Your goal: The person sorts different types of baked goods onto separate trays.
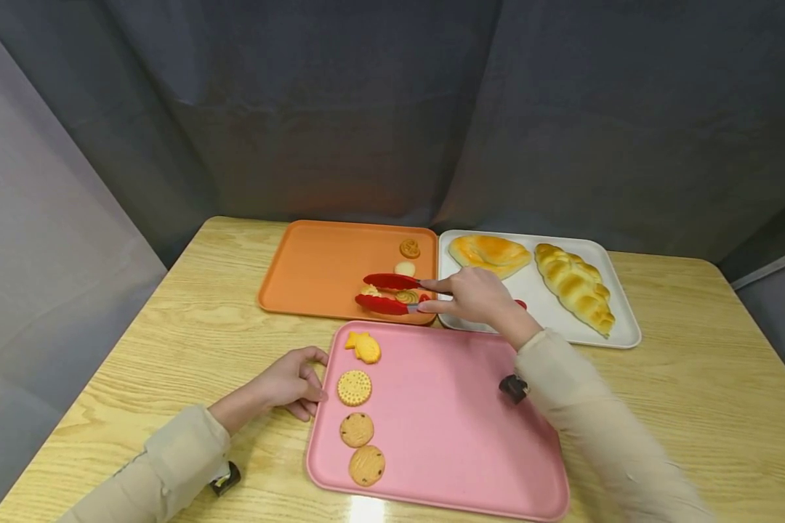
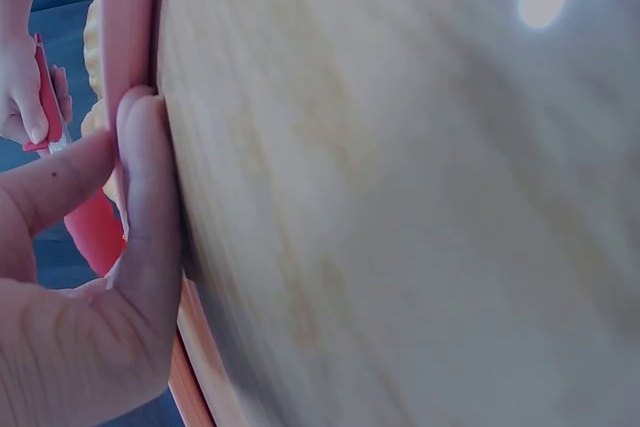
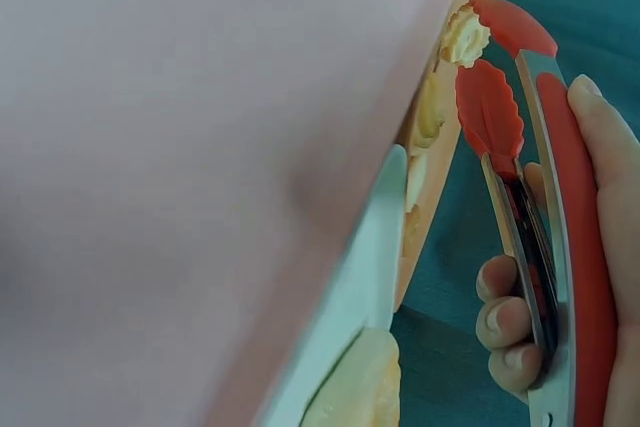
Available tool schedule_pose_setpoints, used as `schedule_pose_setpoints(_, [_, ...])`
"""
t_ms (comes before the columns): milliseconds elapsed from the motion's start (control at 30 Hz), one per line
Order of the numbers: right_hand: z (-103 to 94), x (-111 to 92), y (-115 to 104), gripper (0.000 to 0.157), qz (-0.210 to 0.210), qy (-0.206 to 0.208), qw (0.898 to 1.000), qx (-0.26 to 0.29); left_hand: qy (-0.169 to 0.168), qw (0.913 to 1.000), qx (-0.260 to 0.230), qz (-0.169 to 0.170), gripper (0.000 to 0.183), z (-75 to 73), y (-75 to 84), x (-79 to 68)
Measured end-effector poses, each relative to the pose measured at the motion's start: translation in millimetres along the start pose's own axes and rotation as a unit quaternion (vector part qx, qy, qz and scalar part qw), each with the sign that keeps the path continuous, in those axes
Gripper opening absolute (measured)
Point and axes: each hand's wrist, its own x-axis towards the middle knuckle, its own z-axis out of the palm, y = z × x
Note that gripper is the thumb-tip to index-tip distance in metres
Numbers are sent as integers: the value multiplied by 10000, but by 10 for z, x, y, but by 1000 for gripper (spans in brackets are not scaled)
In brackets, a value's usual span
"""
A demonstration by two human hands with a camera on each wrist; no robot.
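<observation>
My right hand (image 1: 476, 296) grips a pair of red-tipped tongs (image 1: 387, 306) over the front right of the orange tray (image 1: 340, 254). In the right wrist view the tong heads stand apart, with a ridged pale cookie (image 3: 465, 37) at their tips. Beside it on the orange tray lies a swirled cookie (image 1: 407, 296), partly hidden by the tongs. My left hand (image 1: 294, 385) pinches the left rim of the pink tray (image 1: 445, 414) between thumb and fingers. Down that tray's left side run a fish-shaped cookie (image 1: 366, 348), a round dotted biscuit (image 1: 354, 388) and two speckled cookies (image 1: 367, 465).
A brown round cookie (image 1: 410, 248) and a pale one (image 1: 405, 269) sit toward the orange tray's right side. The white tray (image 1: 530, 319) adjoins it, holding a glazed bread (image 1: 490, 252) and a braided loaf (image 1: 574, 287). A dark curtain (image 1: 340, 109) hangs behind the wooden table (image 1: 190, 319).
</observation>
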Motion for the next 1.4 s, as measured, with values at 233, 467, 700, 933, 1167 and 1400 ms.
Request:
schedule_pose_setpoints(233, [75, 59, 17, 58, 36, -20, 10000, -29, 7, 10000, 17, -13, 46, 8, 21, 0])
schedule_pose_setpoints(467, [90, 47, 9, 61, 147, -9, 9999, -10, 8, 10000, 31, -19, 46, 14, 26, -4])
schedule_pose_setpoints(700, [34, -49, 3, 62, 209, 71, 9997, 115, 44, 10000, 22, -63, 46, 17, 28, -2])
schedule_pose_setpoints(933, [8, -186, 24, 61, -149, 520, 9985, 108, 59, 10000, 24, -75, 47, 10, 26, -2])
schedule_pose_setpoints(1167, [-13, -316, 4, 61, -235, 594, 9979, 133, 14, 10000, -27, -40, 46, -1, 13, -6])
schedule_pose_setpoints(1400, [-38, -436, -42, 60, -230, 534, 9983, -6, -2, 10000, -38, -47, 46, -2, 6, -8])
